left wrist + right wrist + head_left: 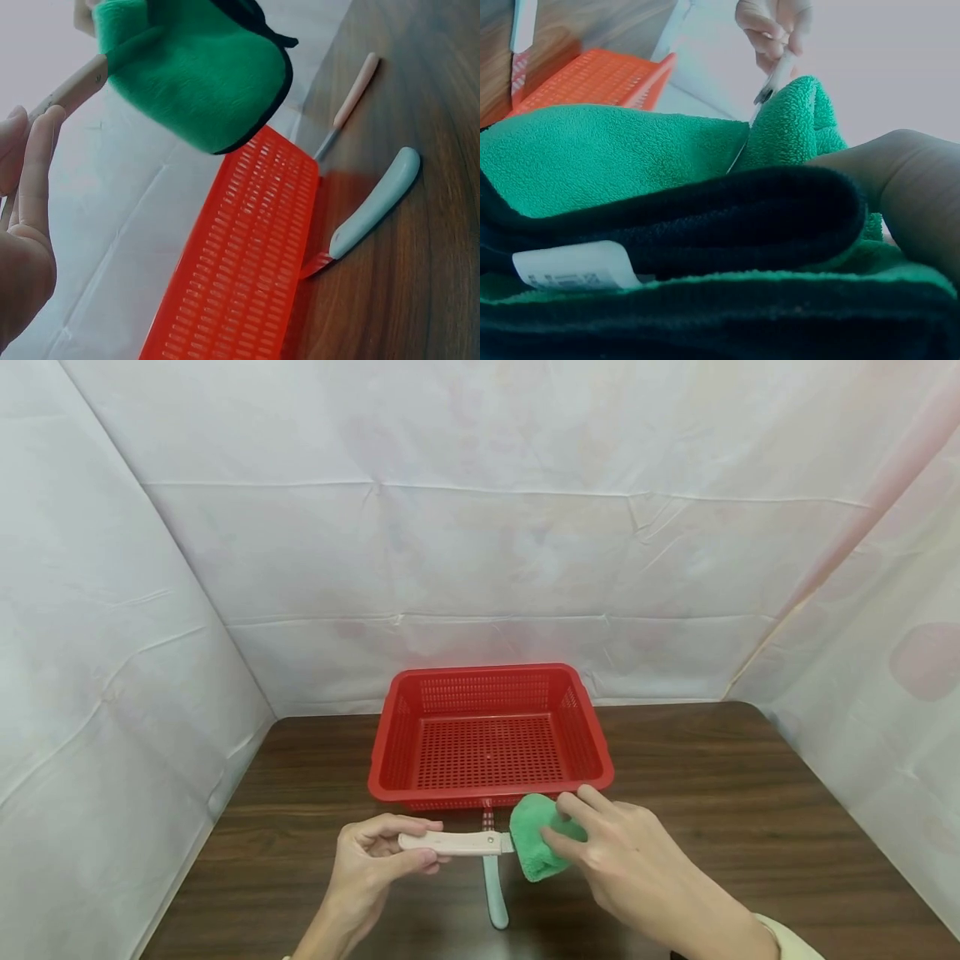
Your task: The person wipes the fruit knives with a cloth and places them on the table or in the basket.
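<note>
In the head view my left hand (367, 868) pinches the pale handle of a knife (453, 843), holding it level in front of the basket. My right hand (637, 856) grips a folded green cloth (536, 839) wrapped around the blade, so most of the metal is hidden. The right wrist view shows a thin strip of the blade (739, 154) between folds of the cloth (630, 142), which has dark edging and a white tag (577, 264). Below the held knife, a second knife with a mint handle (495, 893) and red-and-white checked blade lies on the table.
A red perforated plastic basket (381, 739) stands at the back of the dark wood table (300, 827). Beside it in the left wrist view lies another utensil with a pinkish handle (357, 90). White sheeting (487, 552) encloses the back and sides.
</note>
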`<state>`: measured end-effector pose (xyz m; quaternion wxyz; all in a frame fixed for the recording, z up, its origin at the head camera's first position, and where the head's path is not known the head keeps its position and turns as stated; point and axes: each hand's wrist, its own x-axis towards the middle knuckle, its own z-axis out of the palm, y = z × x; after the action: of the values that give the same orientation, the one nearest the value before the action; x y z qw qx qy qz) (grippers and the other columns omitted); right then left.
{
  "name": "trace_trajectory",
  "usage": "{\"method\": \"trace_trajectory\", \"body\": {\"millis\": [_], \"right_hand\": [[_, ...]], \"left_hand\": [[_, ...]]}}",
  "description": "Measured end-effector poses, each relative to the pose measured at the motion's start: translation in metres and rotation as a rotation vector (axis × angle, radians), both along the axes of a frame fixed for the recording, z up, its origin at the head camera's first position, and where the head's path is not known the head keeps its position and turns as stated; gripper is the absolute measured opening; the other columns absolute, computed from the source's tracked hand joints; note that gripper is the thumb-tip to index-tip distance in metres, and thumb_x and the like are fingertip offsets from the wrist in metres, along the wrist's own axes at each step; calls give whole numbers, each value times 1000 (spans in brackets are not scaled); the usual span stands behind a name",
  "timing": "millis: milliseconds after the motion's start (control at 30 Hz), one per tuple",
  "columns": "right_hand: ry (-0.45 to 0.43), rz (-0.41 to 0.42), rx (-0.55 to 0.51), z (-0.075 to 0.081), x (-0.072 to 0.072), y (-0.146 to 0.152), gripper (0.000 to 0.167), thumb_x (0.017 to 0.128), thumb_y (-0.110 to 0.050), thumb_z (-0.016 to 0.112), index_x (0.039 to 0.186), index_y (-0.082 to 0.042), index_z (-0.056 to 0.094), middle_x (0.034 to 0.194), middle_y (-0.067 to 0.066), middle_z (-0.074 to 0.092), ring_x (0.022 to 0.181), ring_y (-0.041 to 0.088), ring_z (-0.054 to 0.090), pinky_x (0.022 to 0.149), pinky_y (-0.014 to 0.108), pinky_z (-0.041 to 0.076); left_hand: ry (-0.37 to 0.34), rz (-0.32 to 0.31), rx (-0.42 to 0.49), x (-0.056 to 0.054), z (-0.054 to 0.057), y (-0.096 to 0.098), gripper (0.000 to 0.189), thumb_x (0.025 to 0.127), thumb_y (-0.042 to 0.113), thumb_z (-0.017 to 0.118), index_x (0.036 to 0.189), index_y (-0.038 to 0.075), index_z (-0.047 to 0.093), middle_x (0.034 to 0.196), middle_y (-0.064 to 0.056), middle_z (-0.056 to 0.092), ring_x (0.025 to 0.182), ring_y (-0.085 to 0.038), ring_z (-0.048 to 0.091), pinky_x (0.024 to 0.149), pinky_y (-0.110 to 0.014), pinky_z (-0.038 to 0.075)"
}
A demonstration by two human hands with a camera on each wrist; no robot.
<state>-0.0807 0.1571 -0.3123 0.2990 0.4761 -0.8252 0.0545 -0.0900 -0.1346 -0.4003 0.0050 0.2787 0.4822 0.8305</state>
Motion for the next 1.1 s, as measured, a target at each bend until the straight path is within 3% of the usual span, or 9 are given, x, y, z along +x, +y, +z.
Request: {"method": "trace_trajectory", "body": {"millis": [167,267,500,667,800,933,1100], "right_hand": [[-17,-36,6,-3,0,9,40,58,8,63,90,-15,73,87,5,54,77,17,48,38,17,37],[-22,-52,-5,-5,-1,14,39,60,8,61,89,-16,73,87,4,54,77,17,49,37,17,37],[22,-81,-50,-7,-4,24,40,75,-4,32,79,-18,69,84,3,53,68,16,45,35,16,30],[16,-109,-55,-7,-2,30,48,76,-6,23,79,-19,69,82,3,51,64,13,39,34,12,26],[10,-108,-67,-9,-3,35,44,76,-1,30,80,-19,70,83,1,52,64,13,39,35,9,21],[-22,-106,-72,-11,-2,38,39,66,4,43,81,-19,71,87,1,54,65,13,43,35,9,22],[-33,-117,-82,-14,-2,40,46,78,-4,29,81,-20,71,88,-1,55,66,11,43,36,8,21]], "left_hand": [[-9,4,4,-1,-2,-5,33,78,-25,56,100,-3,67,106,-24,66,80,-31,70,66,-39,60],[-15,5,-1,-2,-4,-8,33,78,-25,56,100,-3,67,106,-24,66,80,-32,70,67,-39,60],[-11,17,-20,-4,-7,-13,32,78,-25,57,102,-5,66,105,-24,66,79,-34,69,65,-45,59],[13,12,-11,-6,-9,-17,33,77,-26,57,103,-6,66,106,-27,65,79,-35,69,63,-48,58],[30,27,-25,-9,-10,-20,33,76,-25,58,102,-6,67,104,-25,66,78,-30,70,60,-45,59],[-2,65,-85,-14,-9,-24,32,75,-22,62,98,-2,69,102,-20,69,78,-24,69,58,-40,60],[-50,80,-136,-24,-9,-30,28,75,-19,65,99,-4,69,104,-18,68,80,-22,68,63,-40,60]]}}
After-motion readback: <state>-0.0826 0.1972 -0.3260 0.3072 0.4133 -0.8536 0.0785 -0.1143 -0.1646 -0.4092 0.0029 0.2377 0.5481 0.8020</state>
